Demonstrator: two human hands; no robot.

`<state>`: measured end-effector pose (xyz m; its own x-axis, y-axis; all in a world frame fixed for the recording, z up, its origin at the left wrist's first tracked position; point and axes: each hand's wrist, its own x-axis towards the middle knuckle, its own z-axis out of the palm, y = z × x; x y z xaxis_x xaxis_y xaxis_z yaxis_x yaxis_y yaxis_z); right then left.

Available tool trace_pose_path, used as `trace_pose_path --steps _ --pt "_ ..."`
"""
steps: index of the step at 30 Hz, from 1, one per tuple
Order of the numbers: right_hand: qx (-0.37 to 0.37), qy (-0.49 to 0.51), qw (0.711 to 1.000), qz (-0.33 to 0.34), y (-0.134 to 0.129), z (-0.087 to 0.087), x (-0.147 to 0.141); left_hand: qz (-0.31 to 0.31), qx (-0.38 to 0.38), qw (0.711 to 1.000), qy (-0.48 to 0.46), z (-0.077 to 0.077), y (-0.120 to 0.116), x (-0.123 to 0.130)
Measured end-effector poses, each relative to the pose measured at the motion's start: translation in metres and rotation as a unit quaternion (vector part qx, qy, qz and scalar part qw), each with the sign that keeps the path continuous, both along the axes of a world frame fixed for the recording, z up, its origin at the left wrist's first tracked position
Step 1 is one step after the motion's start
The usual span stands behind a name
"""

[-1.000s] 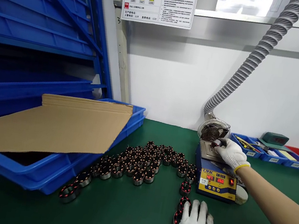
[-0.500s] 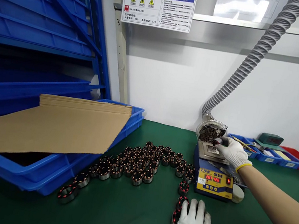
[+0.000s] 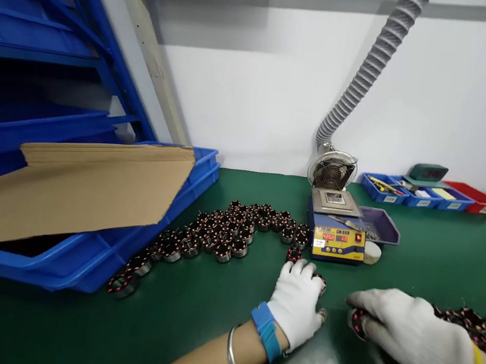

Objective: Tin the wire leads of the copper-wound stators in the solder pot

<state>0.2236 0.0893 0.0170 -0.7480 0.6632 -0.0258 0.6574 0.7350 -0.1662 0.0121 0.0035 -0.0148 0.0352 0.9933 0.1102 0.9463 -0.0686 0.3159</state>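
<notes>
My left hand (image 3: 298,301), in a white glove, lies over the table with fingers outstretched and thumb apart. A motor stator with red marks (image 3: 320,283) shows beside its fingertips, partly covered by the hand. Another red-marked stator (image 3: 294,255) stands just beyond the fingers. To the right, my gloved right hand (image 3: 412,335) is closed on a stator (image 3: 358,323) between thumb and fingers, low over the table. The solder pot (image 3: 338,243), with a lit red display, stands beyond both hands. Its flat top plate (image 3: 334,201) holds no stator.
Many stators (image 3: 225,234) form a cluster left of the pot; more stators (image 3: 478,330) lie behind my right hand. A blue crate (image 3: 86,268) with cardboard (image 3: 103,190) stands left. Behind are a fume hose (image 3: 366,72), a purple tray (image 3: 384,223) and small bins (image 3: 420,195).
My right hand has come back from the solder pot toward the near right, holding a stator. My left hand has shifted a little over the stators. The view has tilted down and turned right.
</notes>
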Motion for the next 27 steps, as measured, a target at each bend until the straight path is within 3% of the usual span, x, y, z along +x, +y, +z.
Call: trace_pose_path --steps 3,5,8,11,15,17,19,21,23,25,27 --pt "0.075 -0.010 0.994 0.080 -0.012 -0.025 0.019 0.011 0.008 1.000 -0.010 -0.005 0.002 0.000" --pt "0.107 0.010 0.991 0.085 -0.010 -0.032 0.026 0.026 0.016 0.999 -0.011 -0.009 0.004 0.002" --pt "0.145 0.053 0.987 0.034 -0.017 -0.033 0.028 0.025 0.024 0.999 -0.001 -0.016 0.008 0.003" --pt "0.122 0.117 0.985 -0.032 -0.045 -0.038 0.014 0.010 0.049 0.998 -0.034 -0.021 0.009 0.005" --pt "0.020 0.196 0.975 -0.100 -0.080 -0.059 -0.012 0.046 0.054 0.970 -0.233 -0.013 0.002 0.017" --pt "-0.037 0.238 0.959 -0.149 -0.084 -0.067 -0.019 0.072 0.034 0.934 -0.348 -0.001 -0.005 0.024" --pt "-0.117 0.284 0.933 -0.188 -0.079 -0.068 -0.018 0.051 0.010 0.905 -0.422 0.013 -0.014 0.029" --pt "-0.240 0.339 0.890 -0.190 -0.070 -0.064 -0.012 -0.041 -0.067 0.882 -0.465 0.022 -0.021 0.030" --pt "-0.368 0.391 0.826 -0.171 -0.063 -0.056 -0.007 -0.075 -0.085 0.878 -0.465 0.024 -0.026 0.031" --pt "-0.446 0.428 0.769 -0.165 -0.060 -0.050 -0.003 -0.045 -0.056 0.888 -0.455 0.019 -0.027 0.033" --pt "-0.459 0.447 0.748 -0.175 -0.060 -0.047 -0.001 0.006 -0.037 0.883 -0.468 0.013 -0.026 0.035"
